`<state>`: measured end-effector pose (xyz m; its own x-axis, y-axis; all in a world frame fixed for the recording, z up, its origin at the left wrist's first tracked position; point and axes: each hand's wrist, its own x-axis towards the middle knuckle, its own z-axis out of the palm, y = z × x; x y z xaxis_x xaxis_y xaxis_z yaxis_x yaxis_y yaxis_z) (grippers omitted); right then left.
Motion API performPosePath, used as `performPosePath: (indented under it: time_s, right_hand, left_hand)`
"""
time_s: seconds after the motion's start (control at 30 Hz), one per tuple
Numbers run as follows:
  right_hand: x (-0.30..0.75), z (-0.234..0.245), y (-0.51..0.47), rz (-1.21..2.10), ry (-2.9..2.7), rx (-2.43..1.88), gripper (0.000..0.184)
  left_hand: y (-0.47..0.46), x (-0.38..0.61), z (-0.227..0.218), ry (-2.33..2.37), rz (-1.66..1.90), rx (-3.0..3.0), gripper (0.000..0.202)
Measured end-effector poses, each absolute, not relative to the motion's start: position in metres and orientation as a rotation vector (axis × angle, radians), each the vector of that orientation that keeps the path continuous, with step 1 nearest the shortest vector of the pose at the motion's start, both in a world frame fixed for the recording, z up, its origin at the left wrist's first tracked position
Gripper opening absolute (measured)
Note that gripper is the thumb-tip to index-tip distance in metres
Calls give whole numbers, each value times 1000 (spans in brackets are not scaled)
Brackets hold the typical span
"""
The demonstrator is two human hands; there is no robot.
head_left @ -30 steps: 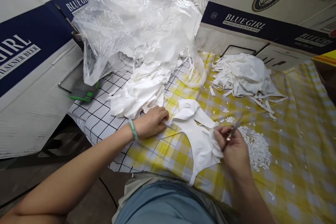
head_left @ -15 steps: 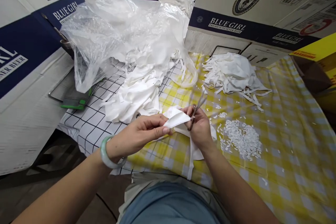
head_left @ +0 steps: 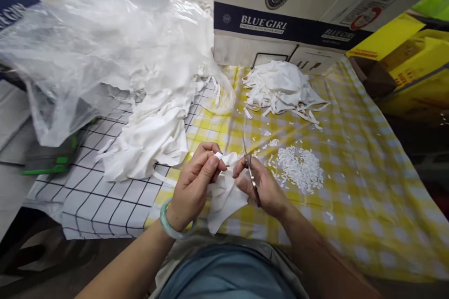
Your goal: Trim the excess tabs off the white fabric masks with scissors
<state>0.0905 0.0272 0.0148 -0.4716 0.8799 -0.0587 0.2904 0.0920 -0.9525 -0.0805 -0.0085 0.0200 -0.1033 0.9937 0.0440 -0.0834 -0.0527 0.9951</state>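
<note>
My left hand (head_left: 196, 182), with a pale green bangle at the wrist, is closed in a pinch on a white cloth piece (head_left: 226, 198). The cloth hangs down between my hands over the yellow checked tablecloth. In my right hand (head_left: 264, 182) are small metal scissors (head_left: 250, 173), their blades directed away from me. The right fingers are curled close to the cloth's edge; whether they touch it I cannot tell. Right of that hand lies a heap of tiny white clippings (head_left: 300, 168). Behind the left hand is a pile of white cloth pieces (head_left: 150, 135).
A clear plastic bag (head_left: 105, 51) covers part of the left pile. Another heap of white cloth pieces with straps (head_left: 284, 86) sits before a beer carton (head_left: 252, 23). Yellow bags (head_left: 417, 60) stand at the right. A grey and green object (head_left: 52, 154) lies at the left edge.
The view has swung right. My hands have drawn apart, the cloth now hangs lower from my left fingers, and the scissors have turned from slanting right to pointing nearly straight ahead.
</note>
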Motion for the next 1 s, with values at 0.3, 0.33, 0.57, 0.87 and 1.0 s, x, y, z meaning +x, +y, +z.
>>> performPosePath:
  time_s: [0.3,0.33,0.57,0.87,1.0]
  right_hand:
    - [143,18,21,902,-2299,-1276,48]
    - [145,16,21,898,-2295,-1272,48]
    - [153,15,21,905,-2258,-1280,47]
    - [156,7,21,898,-2228,-1289,48]
    - [157,4,20,894,-2198,-1269,47]
  left_hand:
    - [-9,-38,2,1133,1194,1282,32]
    - [-8,-36,1,1130,1185,1291,32]
    - [-5,-30,-4,1134,1135,1343,30]
    - [-5,-25,-2,1067,1144,1382,30]
    - [-5,-24,-4,1000,1178,1351,30]
